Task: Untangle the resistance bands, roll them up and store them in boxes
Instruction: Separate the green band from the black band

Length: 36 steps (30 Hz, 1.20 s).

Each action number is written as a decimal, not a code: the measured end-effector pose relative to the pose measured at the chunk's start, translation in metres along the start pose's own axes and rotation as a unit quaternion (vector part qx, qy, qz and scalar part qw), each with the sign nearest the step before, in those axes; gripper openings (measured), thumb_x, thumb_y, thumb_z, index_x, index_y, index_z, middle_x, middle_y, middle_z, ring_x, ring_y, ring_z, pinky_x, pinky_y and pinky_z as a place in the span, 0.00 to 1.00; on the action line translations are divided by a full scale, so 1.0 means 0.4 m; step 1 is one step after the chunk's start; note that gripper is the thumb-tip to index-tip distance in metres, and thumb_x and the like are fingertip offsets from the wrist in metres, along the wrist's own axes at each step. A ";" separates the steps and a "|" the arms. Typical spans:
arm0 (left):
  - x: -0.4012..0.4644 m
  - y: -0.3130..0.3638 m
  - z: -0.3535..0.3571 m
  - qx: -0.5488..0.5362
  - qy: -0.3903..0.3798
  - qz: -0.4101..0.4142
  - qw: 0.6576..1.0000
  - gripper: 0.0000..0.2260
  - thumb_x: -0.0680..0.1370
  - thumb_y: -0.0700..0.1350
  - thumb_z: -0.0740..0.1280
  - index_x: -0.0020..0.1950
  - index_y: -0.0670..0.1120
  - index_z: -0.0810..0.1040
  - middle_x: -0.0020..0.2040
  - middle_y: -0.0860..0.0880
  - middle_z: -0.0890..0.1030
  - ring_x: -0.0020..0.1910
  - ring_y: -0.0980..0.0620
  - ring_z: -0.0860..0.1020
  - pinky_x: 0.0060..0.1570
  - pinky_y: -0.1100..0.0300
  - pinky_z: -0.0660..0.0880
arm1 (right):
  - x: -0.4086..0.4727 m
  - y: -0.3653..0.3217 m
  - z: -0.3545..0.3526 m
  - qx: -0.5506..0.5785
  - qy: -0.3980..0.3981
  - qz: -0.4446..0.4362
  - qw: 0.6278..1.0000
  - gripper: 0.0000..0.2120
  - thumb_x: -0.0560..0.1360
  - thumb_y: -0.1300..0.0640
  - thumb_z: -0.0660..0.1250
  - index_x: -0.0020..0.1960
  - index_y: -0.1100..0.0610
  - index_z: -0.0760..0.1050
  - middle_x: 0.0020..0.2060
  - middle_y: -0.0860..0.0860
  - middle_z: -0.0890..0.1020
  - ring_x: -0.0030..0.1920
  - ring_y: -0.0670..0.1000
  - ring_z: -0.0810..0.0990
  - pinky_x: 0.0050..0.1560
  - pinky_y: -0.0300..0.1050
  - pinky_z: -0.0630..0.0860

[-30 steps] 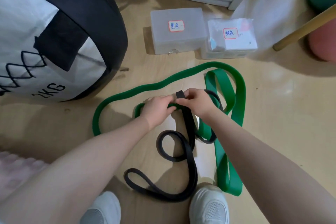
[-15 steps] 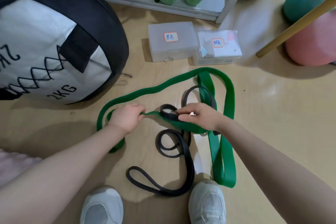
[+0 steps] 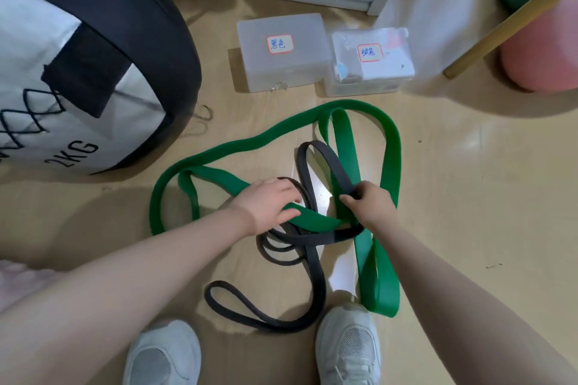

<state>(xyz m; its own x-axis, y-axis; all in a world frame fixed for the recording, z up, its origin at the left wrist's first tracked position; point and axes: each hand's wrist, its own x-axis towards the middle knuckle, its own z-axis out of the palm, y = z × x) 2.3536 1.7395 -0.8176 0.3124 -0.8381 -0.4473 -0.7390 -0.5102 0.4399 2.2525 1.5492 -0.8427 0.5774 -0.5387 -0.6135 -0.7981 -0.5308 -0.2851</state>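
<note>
Right now your right hand [image 3: 370, 205] pinches the black band [image 3: 316, 269], its loop running up beyond your fingertips (away from you), while your left hand [image 3: 269, 201] grips the green band [image 3: 392, 147] crossing it.

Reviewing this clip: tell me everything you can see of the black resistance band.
The black resistance band is a narrow, flat, matte strap that looks like rubber, thinner than the green band. It lies loose on the wooden floor, tangled with the green band. One loop lies across the green band near the boxes; small coils bunch under the hands; a long loop trails toward the white shoes. The right hand pinches it where it crosses the green band; the left hand rests on the tangle.
</note>
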 end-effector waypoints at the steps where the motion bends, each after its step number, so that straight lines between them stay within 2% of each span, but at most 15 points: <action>1: 0.008 0.004 0.014 0.016 -0.044 0.016 0.999 0.22 0.78 0.58 0.58 0.69 0.49 0.67 0.68 0.50 0.68 0.67 0.51 0.65 0.66 0.56 0.61 | -0.005 0.008 0.011 -0.013 0.007 -0.008 1.000 0.15 0.75 0.50 0.66 0.55 0.59 0.72 0.49 0.57 0.80 0.48 0.58 0.78 0.47 0.50 0.77; 3: 0.011 0.004 0.043 0.054 -0.101 0.032 0.993 0.30 0.75 0.61 0.61 0.72 0.48 0.61 0.70 0.51 0.65 0.68 0.50 0.64 0.68 0.55 0.60 | -0.020 0.029 0.014 -0.001 0.025 -0.009 1.000 0.12 0.75 0.53 0.65 0.54 0.59 0.71 0.47 0.56 0.80 0.46 0.58 0.78 0.43 0.48 0.75; 5: 0.002 -0.006 0.070 0.093 -0.094 0.037 0.990 0.29 0.77 0.57 0.62 0.73 0.47 0.59 0.72 0.49 0.62 0.69 0.49 0.63 0.68 0.55 0.60 | -0.032 0.054 -0.003 0.027 0.048 -0.017 0.998 0.08 0.75 0.56 0.65 0.51 0.59 0.71 0.44 0.54 0.79 0.45 0.58 0.78 0.40 0.46 0.72; 8: -0.019 -0.020 0.091 0.116 -0.029 0.061 0.991 0.18 0.80 0.49 0.59 0.68 0.43 0.66 0.68 0.46 0.67 0.64 0.48 0.69 0.62 0.56 0.66 | -0.057 0.050 -0.060 0.105 0.052 -0.064 0.991 0.04 0.75 0.57 0.67 0.47 0.56 0.73 0.40 0.50 0.79 0.39 0.51 0.78 0.33 0.38 0.69; 11: -0.056 -0.035 0.078 0.042 0.076 0.091 0.992 0.12 0.74 0.46 0.69 0.55 0.43 0.77 0.49 0.47 0.80 0.43 0.49 0.80 0.42 0.56 0.77 | -0.074 -0.023 -0.103 0.169 0.070 -0.142 0.973 0.05 0.74 0.57 0.68 0.49 0.50 0.74 0.39 0.45 0.78 0.36 0.45 0.77 0.33 0.29 0.71; 14: -0.095 -0.054 0.032 -0.100 0.191 0.035 0.976 0.09 0.73 0.47 0.69 0.51 0.45 0.78 0.42 0.51 0.81 0.39 0.52 0.79 0.40 0.60 0.77 | -0.051 -0.121 -0.106 0.097 0.085 -0.229 0.965 0.10 0.74 0.58 0.68 0.55 0.53 0.78 0.42 0.49 0.79 0.39 0.50 0.75 0.43 0.37 0.70; 17: -0.122 -0.072 -0.030 -0.266 0.250 -0.102 0.925 0.07 0.75 0.44 0.67 0.53 0.48 0.75 0.44 0.55 0.77 0.43 0.60 0.76 0.45 0.70 0.72 | -0.013 -0.184 -0.066 0.054 0.018 -0.244 0.968 0.12 0.75 0.60 0.65 0.59 0.55 0.78 0.49 0.55 0.81 0.48 0.54 0.77 0.49 0.40 0.69; 19: -0.123 -0.087 -0.054 -0.289 0.282 -0.135 0.905 0.08 0.75 0.44 0.67 0.53 0.48 0.74 0.45 0.57 0.76 0.44 0.63 0.74 0.43 0.77 0.68 | 0.001 -0.192 -0.029 0.056 -0.071 -0.219 0.972 0.14 0.77 0.61 0.61 0.61 0.56 0.76 0.55 0.55 0.80 0.56 0.54 0.77 0.55 0.39 0.69; 22: -0.103 -0.097 -0.060 -0.259 0.272 -0.169 0.911 0.10 0.76 0.45 0.67 0.57 0.46 0.75 0.49 0.54 0.75 0.48 0.57 0.74 0.44 0.73 0.67 | 0.000 -0.184 0.008 0.004 -0.152 -0.183 0.971 0.15 0.80 0.58 0.56 0.65 0.59 0.72 0.61 0.57 0.77 0.62 0.58 0.73 0.61 0.45 0.67; 25: -0.064 -0.085 -0.048 -0.232 0.252 -0.179 0.922 0.12 0.76 0.47 0.66 0.59 0.46 0.74 0.54 0.51 0.77 0.52 0.51 0.76 0.52 0.57 0.74 | -0.020 -0.148 0.001 0.014 -0.025 -0.160 0.987 0.13 0.80 0.57 0.55 0.57 0.60 0.76 0.52 0.57 0.80 0.53 0.58 0.77 0.49 0.43 0.69; 27: -0.039 -0.071 -0.045 -0.227 0.259 -0.174 0.922 0.12 0.76 0.47 0.65 0.59 0.46 0.74 0.55 0.49 0.78 0.53 0.50 0.77 0.53 0.52 0.75 | -0.039 -0.098 -0.008 -0.007 -0.020 -0.177 0.984 0.11 0.79 0.56 0.57 0.51 0.57 0.77 0.46 0.55 0.82 0.48 0.57 0.78 0.45 0.42 0.69; 28: -0.026 -0.065 -0.044 -0.225 0.266 -0.168 0.922 0.12 0.76 0.47 0.65 0.58 0.45 0.74 0.55 0.49 0.78 0.53 0.49 0.77 0.53 0.51 0.75 | -0.052 -0.070 -0.011 -0.039 -0.055 -0.198 0.978 0.10 0.79 0.54 0.58 0.51 0.56 0.77 0.46 0.54 0.82 0.48 0.57 0.78 0.46 0.43 0.71; 30: 0.000 -0.053 -0.042 -0.222 0.272 -0.153 0.924 0.11 0.76 0.47 0.65 0.58 0.45 0.74 0.55 0.48 0.78 0.52 0.48 0.77 0.52 0.50 0.75 | -0.075 -0.019 0.002 -0.151 -0.111 -0.247 0.951 0.13 0.78 0.51 0.60 0.58 0.54 0.76 0.50 0.52 0.82 0.52 0.55 0.77 0.60 0.45 0.68; 32: 0.022 -0.040 -0.041 -0.221 0.272 -0.143 0.926 0.11 0.76 0.46 0.66 0.57 0.45 0.74 0.54 0.48 0.78 0.52 0.48 0.77 0.52 0.51 0.75 | -0.091 0.008 0.014 -0.225 -0.091 -0.280 0.929 0.15 0.76 0.53 0.62 0.62 0.54 0.73 0.51 0.52 0.82 0.55 0.55 0.76 0.67 0.45 0.59; 36: 0.060 -0.006 -0.035 -0.251 0.256 -0.110 0.927 0.10 0.75 0.42 0.68 0.55 0.43 0.77 0.51 0.49 0.76 0.47 0.51 0.74 0.48 0.60 0.69 | -0.105 0.006 -0.022 -0.070 0.049 -0.376 0.923 0.13 0.67 0.63 0.70 0.50 0.53 0.77 0.40 0.51 0.81 0.42 0.57 0.77 0.49 0.44 0.67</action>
<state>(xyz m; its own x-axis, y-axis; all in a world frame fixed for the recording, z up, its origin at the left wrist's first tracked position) 2.3713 1.7179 -0.8185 0.7595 -0.6198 -0.1975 -0.2935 -0.5974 0.7463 2.2278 1.5648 -0.8111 0.9772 -0.0360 -0.2093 -0.1387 -0.8544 -0.5008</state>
